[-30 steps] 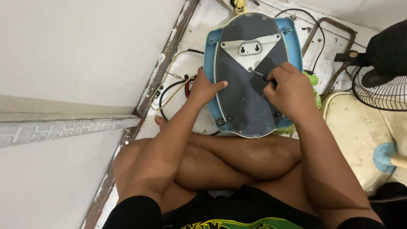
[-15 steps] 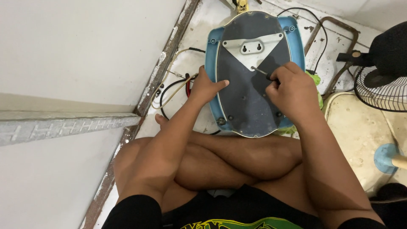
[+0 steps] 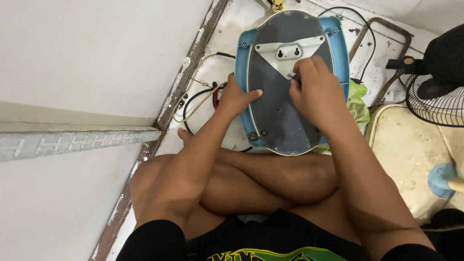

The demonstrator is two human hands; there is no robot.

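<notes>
An oval blue appliance base lies upside down on the floor in front of my crossed legs, with a dark grey bottom plate and a pale triangular metal bracket near its far end. My left hand rests flat on the plate's left edge, fingers spread. My right hand is closed around a thin tool whose tip sits at the lower corner of the bracket; the tool is mostly hidden by my fingers.
Black, red and cream wires lie on the floor left of the base. A white wall panel fills the left. A fan with a wire grille stands at right, a green bag beside the base, a blue fan foot lower right.
My right hand has moved up the plate from its lower right part to the bracket's lower corner. My left hand has stayed on the left edge.
</notes>
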